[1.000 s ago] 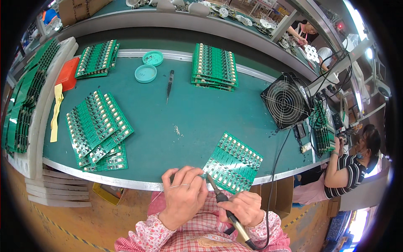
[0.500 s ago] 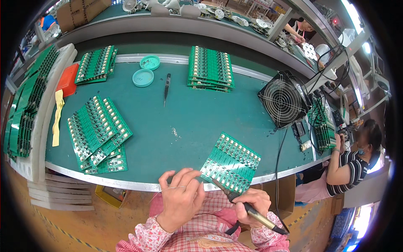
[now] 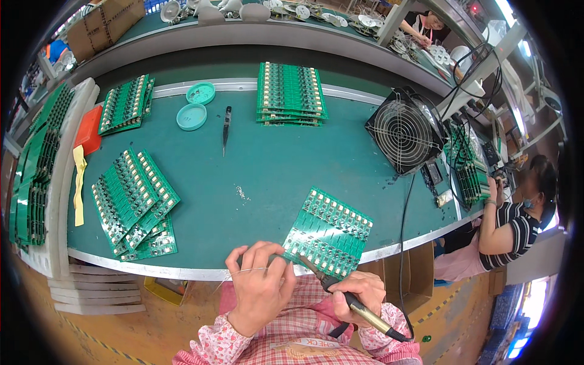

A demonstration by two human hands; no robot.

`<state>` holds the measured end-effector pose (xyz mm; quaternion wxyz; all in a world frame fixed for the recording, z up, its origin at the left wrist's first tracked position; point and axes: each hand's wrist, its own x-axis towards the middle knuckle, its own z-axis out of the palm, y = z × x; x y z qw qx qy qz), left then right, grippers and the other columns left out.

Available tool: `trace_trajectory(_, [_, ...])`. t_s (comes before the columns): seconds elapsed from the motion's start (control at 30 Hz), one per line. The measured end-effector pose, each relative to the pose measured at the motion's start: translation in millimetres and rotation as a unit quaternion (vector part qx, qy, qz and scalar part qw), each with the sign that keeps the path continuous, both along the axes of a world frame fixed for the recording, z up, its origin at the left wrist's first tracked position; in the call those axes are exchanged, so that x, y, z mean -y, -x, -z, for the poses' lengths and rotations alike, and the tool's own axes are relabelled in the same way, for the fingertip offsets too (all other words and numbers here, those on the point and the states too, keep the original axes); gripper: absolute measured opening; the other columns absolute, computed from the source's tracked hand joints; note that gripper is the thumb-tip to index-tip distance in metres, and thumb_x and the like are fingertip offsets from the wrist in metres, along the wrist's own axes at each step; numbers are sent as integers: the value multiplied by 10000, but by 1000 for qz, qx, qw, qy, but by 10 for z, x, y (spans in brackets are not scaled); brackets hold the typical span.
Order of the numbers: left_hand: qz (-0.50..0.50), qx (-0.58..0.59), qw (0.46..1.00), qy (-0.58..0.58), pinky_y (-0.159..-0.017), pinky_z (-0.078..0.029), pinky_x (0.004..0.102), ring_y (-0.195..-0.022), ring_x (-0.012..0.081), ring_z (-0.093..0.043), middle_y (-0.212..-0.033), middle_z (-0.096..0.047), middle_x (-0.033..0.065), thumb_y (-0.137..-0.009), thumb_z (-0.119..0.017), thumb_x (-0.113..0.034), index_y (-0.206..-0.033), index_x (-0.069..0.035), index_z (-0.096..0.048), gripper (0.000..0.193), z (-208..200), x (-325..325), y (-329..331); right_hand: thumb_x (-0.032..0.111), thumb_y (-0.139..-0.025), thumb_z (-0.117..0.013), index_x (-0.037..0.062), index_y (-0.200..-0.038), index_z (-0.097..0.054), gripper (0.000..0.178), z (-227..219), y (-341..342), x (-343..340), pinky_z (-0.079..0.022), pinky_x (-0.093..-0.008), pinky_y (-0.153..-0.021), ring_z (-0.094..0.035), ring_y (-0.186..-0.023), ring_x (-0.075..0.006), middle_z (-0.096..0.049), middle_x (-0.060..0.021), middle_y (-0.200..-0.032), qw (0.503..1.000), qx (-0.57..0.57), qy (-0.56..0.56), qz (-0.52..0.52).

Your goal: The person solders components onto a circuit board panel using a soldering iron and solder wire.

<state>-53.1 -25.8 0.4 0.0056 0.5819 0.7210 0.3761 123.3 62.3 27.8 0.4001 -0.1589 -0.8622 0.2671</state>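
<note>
A green circuit board panel (image 3: 330, 230) lies tilted at the near edge of the bench, its front corner reaching over the rim. My right hand (image 3: 364, 294) is wrapped round a soldering iron (image 3: 372, 317), whose tip meets the panel's near left part; whether it touches a joint is too small to tell. Thin solder wire (image 3: 234, 273) runs across the fingers of my left hand (image 3: 260, 293). That hand is curled, with fingertips by the panel's left corner and close to the iron's tip. The wire's end near the tip is hidden.
Stacked panels stand at left (image 3: 131, 198), back left (image 3: 125, 103) and back centre (image 3: 289, 94). A black fan (image 3: 403, 131) stands at right, with the iron's cord below it. Tweezers (image 3: 227, 131) and two turquoise dishes (image 3: 191, 117) lie behind. A co-worker (image 3: 508, 228) sits at right.
The whole view has shifted slightly, moving the bench items left in the picture. Both hands keep nearly the same grip and place at the panel, the iron's tip still at its near left part.
</note>
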Motion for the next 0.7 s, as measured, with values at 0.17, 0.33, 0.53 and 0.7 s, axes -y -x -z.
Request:
trace_trajectory(0.17, [1, -3, 1000, 1, -970, -317, 465, -1051, 241, -581, -1047, -601, 43, -740, -708, -75, -814, -70, -595, 135, 0, -1, 2, 29, -753, -709, 23, -866, -658, 124, 40, 20, 4, -437, -286, -422, -570, -452, -178, -625, -52, -622, 1000, -19, 8, 6])
trace_trajectory(0.33, [2, -11, 1000, 6, -958, -324, 466, -1041, 240, -576, -1047, -601, 44, -746, -707, -79, -797, -72, -587, 131, -17, -28, -8, 14, -714, -711, 49, -856, -672, 151, 50, 19, 5, -442, -286, -431, -568, -463, -166, -604, -34, -612, 1000, -7, -4, 2])
trace_trajectory(0.53, [4, -16, 1000, 1, -950, -330, 470, -1036, 240, -577, -1032, -610, 40, -746, -707, -76, -785, -70, -579, 134, 4, -26, 1, 51, -657, -711, 96, -821, -686, 172, -14, -4, -15, -392, -239, -443, -503, -461, -116, -474, 25, -559, 984, 89, -145, -45])
trace_trajectory(0.7, [6, -15, 1000, 0, -949, -334, 472, -1034, 241, -581, -1029, -612, 38, -743, -709, -69, -785, -70, -577, 138, 12, -13, 5, 73, -665, -711, 107, -819, -688, 159, 8, -15, -8, -376, -236, -442, -483, -460, -110, -464, 32, -562, 983, 86, -156, -43])
